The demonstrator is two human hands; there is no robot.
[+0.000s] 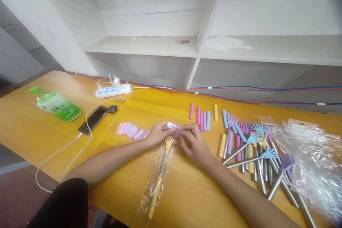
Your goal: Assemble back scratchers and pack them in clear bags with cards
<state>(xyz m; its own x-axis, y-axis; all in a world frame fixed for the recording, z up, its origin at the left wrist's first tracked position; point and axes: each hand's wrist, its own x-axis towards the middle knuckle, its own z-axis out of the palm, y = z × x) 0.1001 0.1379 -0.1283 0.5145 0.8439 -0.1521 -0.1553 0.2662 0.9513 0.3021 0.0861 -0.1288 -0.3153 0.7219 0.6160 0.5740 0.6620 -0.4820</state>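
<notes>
A yellow back scratcher (157, 188) lies in a long clear plastic bag (149, 181) on the table, its claw end pointing away from me. At the bag's top end is a small purple printed card (172, 126). My left hand (157, 135) is closed on this card, thumb across it. From the other side, the fingers of my right hand (194, 143) pinch the top of the bag by the card's edge. Whether the card is inside the bag's mouth, I cannot tell. Left of my left hand, several pink and purple cards (133, 131) lie fanned out.
Loose back scratchers (263, 160) and coloured handle sleeves (201, 119) lie to the right, beside a heap of clear bags (315, 160). Leftward are a green bottle (57, 104), a phone (94, 118) on a white cable and a power strip (113, 91). White shelves (160, 48) stand behind.
</notes>
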